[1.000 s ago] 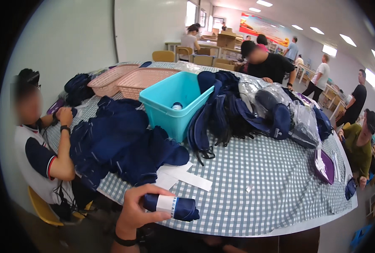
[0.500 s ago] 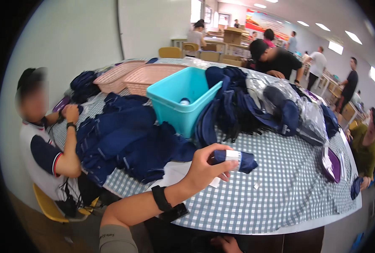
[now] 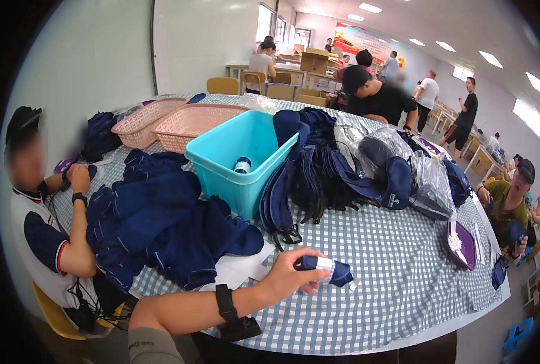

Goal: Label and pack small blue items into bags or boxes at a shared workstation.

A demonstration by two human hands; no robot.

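In the lower middle of the frame, the left hand point(image 3: 291, 276) grips a rolled navy bundle point(image 3: 341, 275) between thumb and fingers, probably pinched near its white band point(image 3: 324, 265) so the roll won't loosen; whether it touches the bench point(image 3: 367, 327) is unclear. The right hand is out of view, its state unknown. A similar roll point(image 3: 242, 165) lies inside the turquoise bin point(image 3: 221, 185) at centre, whose walls seem to separate it from the loose navy cloth point(image 3: 154, 212) heaped left of centre
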